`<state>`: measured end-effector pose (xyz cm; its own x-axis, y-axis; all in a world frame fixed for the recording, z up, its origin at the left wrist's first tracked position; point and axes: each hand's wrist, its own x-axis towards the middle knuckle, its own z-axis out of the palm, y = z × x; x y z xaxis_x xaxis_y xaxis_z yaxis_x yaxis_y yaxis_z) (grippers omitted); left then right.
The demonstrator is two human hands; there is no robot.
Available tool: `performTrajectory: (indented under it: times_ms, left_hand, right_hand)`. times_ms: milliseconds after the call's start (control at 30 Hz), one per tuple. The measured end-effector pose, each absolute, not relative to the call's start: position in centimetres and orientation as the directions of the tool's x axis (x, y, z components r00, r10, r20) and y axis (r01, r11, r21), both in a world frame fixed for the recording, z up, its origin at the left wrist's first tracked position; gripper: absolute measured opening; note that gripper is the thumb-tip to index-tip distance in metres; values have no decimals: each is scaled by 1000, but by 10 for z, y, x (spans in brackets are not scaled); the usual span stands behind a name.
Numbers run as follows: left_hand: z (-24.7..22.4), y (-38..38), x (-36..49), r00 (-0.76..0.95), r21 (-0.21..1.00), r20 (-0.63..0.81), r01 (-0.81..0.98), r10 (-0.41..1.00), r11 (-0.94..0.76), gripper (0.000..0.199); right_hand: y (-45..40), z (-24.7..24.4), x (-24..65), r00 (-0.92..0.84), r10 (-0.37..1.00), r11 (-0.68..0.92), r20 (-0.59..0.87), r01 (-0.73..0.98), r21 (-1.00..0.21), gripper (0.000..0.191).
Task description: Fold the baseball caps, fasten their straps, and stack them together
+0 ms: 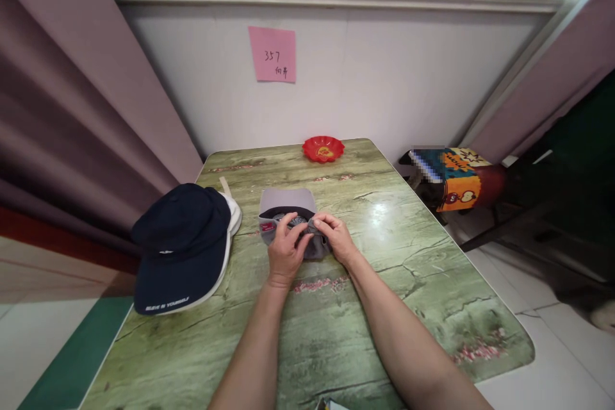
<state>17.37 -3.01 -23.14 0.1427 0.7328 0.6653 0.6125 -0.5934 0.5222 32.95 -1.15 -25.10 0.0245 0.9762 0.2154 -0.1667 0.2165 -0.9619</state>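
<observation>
A grey baseball cap (287, 199) lies upside down on the table, its brim pointing away from me and its inside showing. My left hand (287, 248) is bent over the near left part of the cap, with thumb and fingers closed on the edge by the back strap. Thumb and forefinger of my right hand (337, 238) pinch the strap end at the cap's near right side. The fingers cover part of the strap, so its fastening is hard to make out.
Navy caps (182, 224) are stacked at the table's left edge, with a white cap (235, 213) partly beneath. A red scalloped dish (323, 149) stands at the back of the green wood-patterned table (403, 307). A cloth-covered stool (459, 179) is beyond the right edge.
</observation>
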Motion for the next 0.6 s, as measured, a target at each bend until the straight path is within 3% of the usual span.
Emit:
performTrajectory:
  times_ms: [333,600]
  left_hand:
    - [-234,-29,175,194,478,693,596,694,-645,19]
    - [-239,-26,175,253,619,596,460,762,-637,20]
  right_hand:
    - [-13,-248,327,47,965,263,259,-142,-954,20]
    - [-14,-250,330,-21,959,282,283,-65,-957,15]
